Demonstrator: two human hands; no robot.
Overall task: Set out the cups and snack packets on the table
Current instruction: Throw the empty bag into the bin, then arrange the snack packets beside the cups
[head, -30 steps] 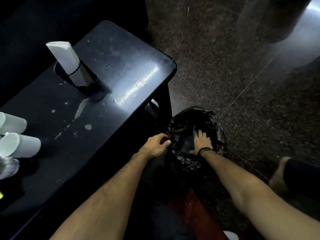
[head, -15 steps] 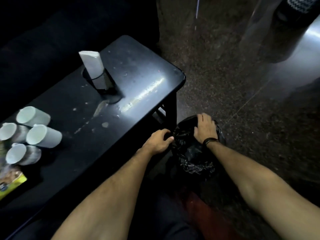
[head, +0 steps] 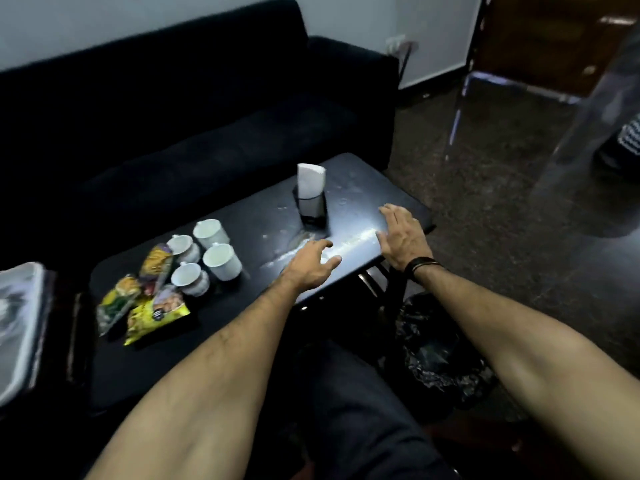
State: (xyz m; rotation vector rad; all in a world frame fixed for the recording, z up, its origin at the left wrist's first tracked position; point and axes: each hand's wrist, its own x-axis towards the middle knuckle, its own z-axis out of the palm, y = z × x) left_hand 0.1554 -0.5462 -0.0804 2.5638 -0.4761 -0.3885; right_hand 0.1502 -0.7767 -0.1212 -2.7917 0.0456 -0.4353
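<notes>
The table (head: pixel 363 188) is seen across the middle of the frame, with a sofa (head: pixel 194 109) set behind it toward the upper left. Four cups (head: pixel 204 258) are clustered on the table left of centre, lying tipped on their sides. Snack packets (head: pixel 145 292) are piled just to the lower left of the cups, touching them. A napkin holder (head: pixel 310 202) is placed upright on the table, up and to the right of the cups. A bin bag (head: pixel 436 348) is found on the floor below the table's right end. A tray (head: pixel 20 327) is seen at the left edge of the frame, beside the table.
</notes>
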